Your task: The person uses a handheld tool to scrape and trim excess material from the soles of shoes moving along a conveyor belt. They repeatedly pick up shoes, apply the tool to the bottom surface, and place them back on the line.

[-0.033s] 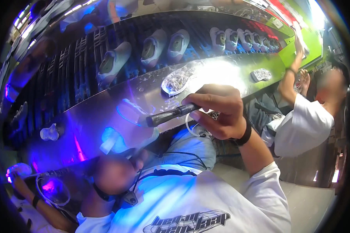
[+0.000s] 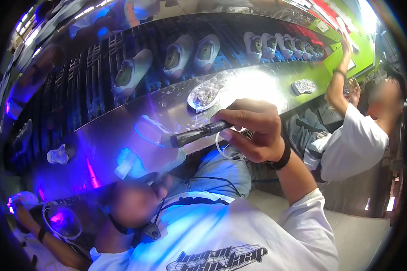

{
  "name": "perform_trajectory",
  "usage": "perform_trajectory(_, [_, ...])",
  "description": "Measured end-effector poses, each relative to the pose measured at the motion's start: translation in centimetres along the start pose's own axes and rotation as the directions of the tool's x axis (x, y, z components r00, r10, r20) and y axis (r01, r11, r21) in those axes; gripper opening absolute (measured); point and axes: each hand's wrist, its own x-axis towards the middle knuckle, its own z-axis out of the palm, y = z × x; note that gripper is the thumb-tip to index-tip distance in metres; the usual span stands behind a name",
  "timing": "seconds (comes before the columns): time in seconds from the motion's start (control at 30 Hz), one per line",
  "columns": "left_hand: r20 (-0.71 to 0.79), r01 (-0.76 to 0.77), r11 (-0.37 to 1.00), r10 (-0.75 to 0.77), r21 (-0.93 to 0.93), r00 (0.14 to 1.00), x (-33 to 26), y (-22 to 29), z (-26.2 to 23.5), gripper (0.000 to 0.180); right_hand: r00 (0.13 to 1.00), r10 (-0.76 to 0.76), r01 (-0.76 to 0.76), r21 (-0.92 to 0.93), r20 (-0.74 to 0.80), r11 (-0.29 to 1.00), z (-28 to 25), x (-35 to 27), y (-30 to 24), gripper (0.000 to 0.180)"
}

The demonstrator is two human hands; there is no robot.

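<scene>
In the middle, my right hand [image 2: 257, 128] grips a dark, stick-like tool [image 2: 199, 133] between thumb and fingers. Its thick end points left, above a white shoe [image 2: 160, 144] lit blue and marked with a bright curved line. A pale blue, glowing piece [image 2: 127, 163] touches the shoe's left side; I cannot make out what it is. My left hand [image 2: 133, 202], blurred, is right below the shoe, and its fingers are mostly hidden. Beyond the shoe, a shallow pale dish [image 2: 208, 94] of white scraps lies on the metal worktop.
A dark slatted conveyor [image 2: 83, 79] runs behind the worktop [image 2: 99, 131], carrying several white shoes [image 2: 184, 54]. A white sole [image 2: 303, 86] lies at the right, another pale piece [image 2: 58, 154] at the left. One co-worker [image 2: 355, 140] reaches up at right; another's hand [image 2: 22, 201] shows lower left.
The co-worker at the right has shifted their raised arm slightly to the left. My hands, the tool and the shoe look almost unmoved.
</scene>
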Motion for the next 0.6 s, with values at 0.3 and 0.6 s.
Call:
perform_trajectory(0.3, [0.116,0.068,0.988,-0.053,-0.137,0.992,0.8,-1.4,0.9,0.052,0.972,0.208,-0.183,0.205,-0.107,0.961,3.3,-3.7,1.3,0.028])
perform_trajectory(0.6, [0.184,0.051,0.990,-0.026,-0.132,0.983,2.0,-1.8,-0.8,0.052,0.942,0.323,-0.302,0.190,-0.091,0.934,4.5,-7.5,3.1,0.024])
